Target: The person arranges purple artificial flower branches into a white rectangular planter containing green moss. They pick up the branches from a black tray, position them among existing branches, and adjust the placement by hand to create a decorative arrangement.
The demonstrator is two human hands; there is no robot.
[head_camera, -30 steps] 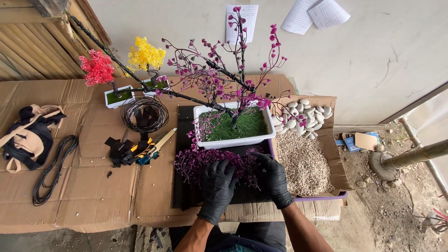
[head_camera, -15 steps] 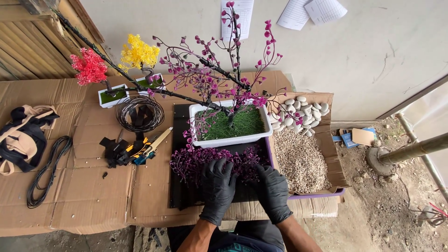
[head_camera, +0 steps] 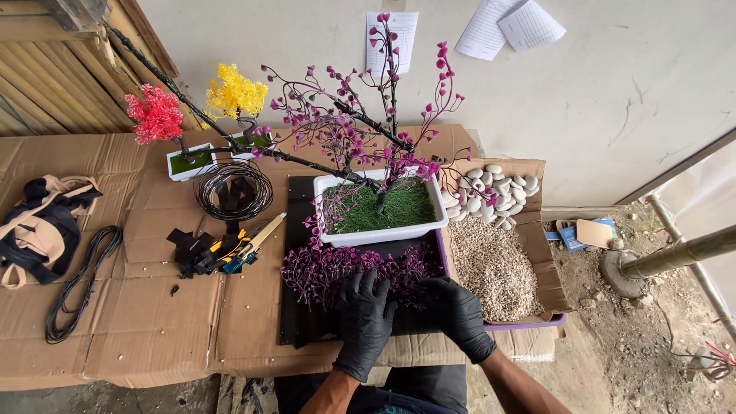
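A cardboard-covered table (head_camera: 138, 330) fills the frame below a pale wall (head_camera: 613, 84) with papers (head_camera: 510, 27) pinned at 12 o'clock. At centre, an artificial tree (head_camera: 368, 130) with magenta buds rises from a white planter (head_camera: 383, 211) lined with green turf. At 3 o'clock of the planter, a cardboard box (head_camera: 537, 253) holds gravel (head_camera: 491, 268) and white pebbles (head_camera: 491, 188). A black mat (head_camera: 303, 322) lies under the planter; on it, just at the planter's 6 o'clock, sits a heap of purple sprigs (head_camera: 330, 264).

Both black-gloved hands rest on that heap: the left hand (head_camera: 364, 318) lies flat, fingers spread apart and pressing on the sprigs, while the right hand (head_camera: 460, 310) curls over the heap's right end (whether it clamps any sprig cannot be told).

At 9 o'clock of the planter are a wire coil (head_camera: 234, 188) and a cluster of tools (head_camera: 222, 249). Two small potted plants, red (head_camera: 157, 115) and yellow (head_camera: 234, 88), stand at 10 o'clock. A bag (head_camera: 42, 226) and a black cord (head_camera: 80, 284) lie at the far left.
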